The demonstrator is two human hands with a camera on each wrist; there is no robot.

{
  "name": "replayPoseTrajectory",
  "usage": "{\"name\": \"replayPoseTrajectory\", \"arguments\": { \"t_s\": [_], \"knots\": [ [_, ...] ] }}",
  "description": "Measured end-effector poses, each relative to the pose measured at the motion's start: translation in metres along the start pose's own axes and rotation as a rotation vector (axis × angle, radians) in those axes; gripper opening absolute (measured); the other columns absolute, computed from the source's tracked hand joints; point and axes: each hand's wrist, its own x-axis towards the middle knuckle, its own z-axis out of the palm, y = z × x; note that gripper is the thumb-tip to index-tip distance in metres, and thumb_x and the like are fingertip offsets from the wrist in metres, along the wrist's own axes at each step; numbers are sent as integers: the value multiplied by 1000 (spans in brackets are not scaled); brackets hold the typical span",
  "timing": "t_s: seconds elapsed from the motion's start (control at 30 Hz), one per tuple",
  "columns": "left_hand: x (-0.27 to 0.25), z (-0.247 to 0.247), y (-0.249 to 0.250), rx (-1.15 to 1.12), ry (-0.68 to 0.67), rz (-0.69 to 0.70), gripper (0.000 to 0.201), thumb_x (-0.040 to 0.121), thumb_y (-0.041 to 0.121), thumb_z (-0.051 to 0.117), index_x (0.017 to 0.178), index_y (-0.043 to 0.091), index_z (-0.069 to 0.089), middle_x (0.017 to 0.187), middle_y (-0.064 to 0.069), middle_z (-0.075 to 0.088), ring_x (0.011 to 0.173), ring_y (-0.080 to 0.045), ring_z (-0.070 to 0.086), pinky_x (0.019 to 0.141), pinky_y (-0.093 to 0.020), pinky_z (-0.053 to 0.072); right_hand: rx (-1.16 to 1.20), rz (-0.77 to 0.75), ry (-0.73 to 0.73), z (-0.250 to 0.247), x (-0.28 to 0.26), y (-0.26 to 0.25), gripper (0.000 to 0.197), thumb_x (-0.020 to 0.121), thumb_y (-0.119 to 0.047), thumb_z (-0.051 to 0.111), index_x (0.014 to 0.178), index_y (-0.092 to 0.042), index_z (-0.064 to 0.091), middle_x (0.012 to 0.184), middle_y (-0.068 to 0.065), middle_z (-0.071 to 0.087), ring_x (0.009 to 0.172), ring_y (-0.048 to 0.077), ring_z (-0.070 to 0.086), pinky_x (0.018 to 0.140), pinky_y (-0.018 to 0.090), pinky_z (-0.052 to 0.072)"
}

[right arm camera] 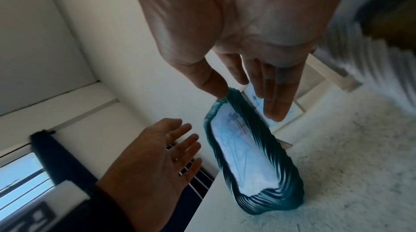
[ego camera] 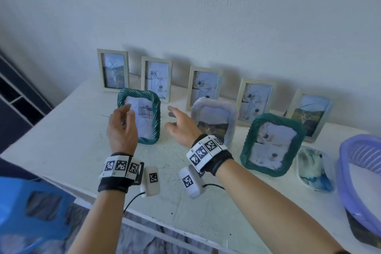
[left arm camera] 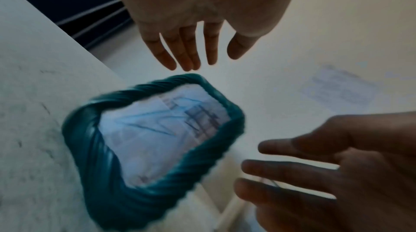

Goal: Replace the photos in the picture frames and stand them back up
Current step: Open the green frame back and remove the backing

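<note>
White table (ego camera: pixel 68 134) bears eight standing frames; left hand (ego camera: pixel 121 130) and right hand (ego camera: pixel 181 128) spread, holding nothing.

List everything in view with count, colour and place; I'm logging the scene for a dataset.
Table: one, white, against the wall.
Plain frames: five, pale cream, standing in a row at the back.
Teal frames: two, twisted rim, front row, one far left between the hands, one at right.
White frame: one, twisted rim, front row middle.
Photo: one, blue and white, flat on the table beside the basket.
Basket: one, lilac, right edge of the table.
Stool: one, blue, lower left, off the table.
Left hand: empty, at the left teal frame's left side.
Right hand: empty, at its right side.
</note>
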Motion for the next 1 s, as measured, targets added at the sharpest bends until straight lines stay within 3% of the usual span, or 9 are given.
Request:
{"name": "replayPoseTrajectory", "arguments": {
  "t_s": [0.1,0.17,0.23,0.37,0.47,0.6,0.73,0.93,1.0],
  "knots": [
    [30,-4,-17,88,-33,-159,47,100,33,44,143,14,42,144,-12,44,131,-26,42,110,-35,33,17,95,-77,19,30,-3,58,93,-20,50,147,-11,32,146,13,44,132,29,44,106,38,37],
    [41,-3,-23,121,-114,-284,54,101,40,38,149,15,32,152,-15,36,138,-31,35,115,-40,25,103,129,-82,28,40,-5,51,87,-18,53,137,-14,42,123,10,58,108,31,57,90,42,46],
    [44,-3,-22,160,-205,-336,55,102,45,33,149,17,33,150,-17,39,136,-35,38,111,-40,27,182,165,-75,32,44,-6,49,84,-15,54,132,-16,44,106,7,59,91,27,57,81,41,48],
    [29,-14,-5,200,-235,-233,53,102,45,34,145,14,40,144,-19,48,130,-36,44,106,-39,32,159,144,-40,30,32,-4,53,76,-26,54,128,-19,46,105,8,61,90,29,58,82,42,50],
    [-1,-26,20,179,-228,-182,51,102,45,38,142,14,44,132,-16,57,123,-35,52,100,-39,39,121,60,51,12,-1,-3,54,86,-23,53,138,-18,41,107,4,62,94,26,61,83,40,52],
    [-54,-32,49,123,-339,-84,43,100,39,46,131,12,55,103,-5,63,97,-28,64,81,-38,55,229,-27,227,-17,-67,11,36,93,-15,55,128,-12,47,86,3,60,66,13,58,58,30,52],
    [-105,-30,63,94,-513,-43,43,95,41,52,131,18,57,102,-2,70,87,-12,67,64,-16,54,579,46,309,-39,-134,42,24,95,-8,55,117,-17,51,97,15,67,86,23,65,80,36,52],
    [-171,-8,77,57,-721,9,39,94,35,58,130,20,58,93,24,62,81,17,60,62,-7,49,943,210,458,-35,-211,96,26,100,-8,44,121,-22,51,112,11,70,98,23,67,76,32,51],
    [-186,-3,74,80,-775,29,34,94,34,58,124,20,60,89,26,61,80,16,60,62,-8,49,975,246,513,-30,-230,106,26,100,-8,43,121,-21,50,111,14,70,97,26,67,75,34,52]
  ]
}}
